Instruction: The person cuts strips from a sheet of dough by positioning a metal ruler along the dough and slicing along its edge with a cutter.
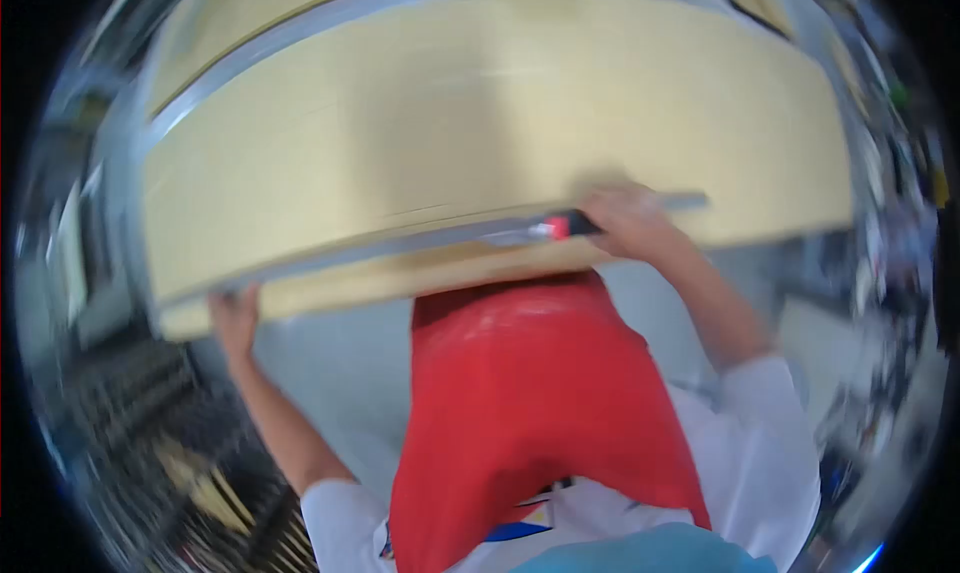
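Observation:
A long grey metal straightedge (pixel 400 245) lies along the near edge of a pale yellow board (pixel 620 103), slanting up to the right. My left hand (pixel 235 318) is at its left end, fingers closed at the straightedge and the board's near edge; the exact hold is blurred. My right hand (pixel 625 221) is closed around a knife with a black-and-red handle (pixel 565 225). The knife's silvery front end points left, over or beside the straightedge; blur hides whether it touches. The right end of the straightedge sticks out past my right hand.
A red apron (pixel 530 373) hangs over my front, close against the board's near edge. Behind the board runs a grey frame edge (pixel 300 23). At lower left is a dark rack with wooden strips (pixel 215 493); blurred clutter stands at right.

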`<action>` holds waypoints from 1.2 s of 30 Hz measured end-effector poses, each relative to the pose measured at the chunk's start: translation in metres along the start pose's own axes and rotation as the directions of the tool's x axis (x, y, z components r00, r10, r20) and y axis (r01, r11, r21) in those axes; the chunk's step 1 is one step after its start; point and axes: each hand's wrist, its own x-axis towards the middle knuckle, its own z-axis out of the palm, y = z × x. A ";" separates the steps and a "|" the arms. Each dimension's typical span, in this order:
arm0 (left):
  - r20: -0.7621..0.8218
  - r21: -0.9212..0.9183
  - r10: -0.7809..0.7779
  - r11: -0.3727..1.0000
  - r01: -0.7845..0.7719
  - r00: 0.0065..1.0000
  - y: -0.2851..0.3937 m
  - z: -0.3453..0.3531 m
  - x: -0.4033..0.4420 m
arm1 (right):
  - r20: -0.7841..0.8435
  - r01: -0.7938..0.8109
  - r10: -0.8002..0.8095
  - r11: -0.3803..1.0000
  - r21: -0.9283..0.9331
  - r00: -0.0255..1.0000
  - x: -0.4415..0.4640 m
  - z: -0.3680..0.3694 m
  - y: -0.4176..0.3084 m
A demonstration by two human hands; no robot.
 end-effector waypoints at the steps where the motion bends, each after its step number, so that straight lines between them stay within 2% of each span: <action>1: -0.076 -0.234 0.128 0.962 -0.142 0.989 0.007 -0.007 0.000 | -0.161 0.105 -0.110 0.994 -0.037 0.981 -0.002 -0.007 -0.003; 3: -0.102 -0.308 0.192 0.927 -0.215 0.976 0.037 -0.027 -0.014 | -0.113 0.065 -0.068 0.997 -0.031 0.991 -0.010 -0.006 -0.006; 4: -0.088 -0.313 0.238 0.915 -0.253 0.967 0.024 -0.015 -0.015 | -0.113 0.016 -0.019 0.999 -0.032 0.993 -0.016 -0.003 -0.005; 6: -0.070 -0.207 -0.077 0.976 0.061 0.995 -0.013 0.012 -0.001 | -0.129 0.044 -0.049 0.998 -0.043 0.990 -0.017 0.003 -0.004; 8: -0.040 -0.041 -0.068 0.997 0.067 0.997 -0.004 -0.004 -0.003 | -0.122 0.028 -0.029 1.000 -0.011 0.992 -0.018 0.005 -0.003; 16: -0.046 -0.078 -0.023 0.997 0.019 0.999 -0.023 0.007 0.004 | -0.089 0.061 -0.058 0.998 0.031 0.994 -0.020 0.007 -0.001; 21: -0.019 -0.117 -0.035 0.993 0.032 0.999 -0.015 -0.001 -0.001 | -0.160 0.061 -0.058 0.998 0.014 0.985 -0.021 0.013 -0.001; 23: -0.012 -0.059 -0.062 0.996 0.061 0.998 -0.015 -0.001 -0.002 | -0.146 0.056 -0.054 0.998 0.014 0.988 -0.020 0.013 0.000; 36: 0.047 0.017 -0.059 0.998 0.058 0.997 -0.025 -0.005 0.009 | -0.141 0.056 -0.054 0.998 0.012 0.989 -0.019 0.010 0.000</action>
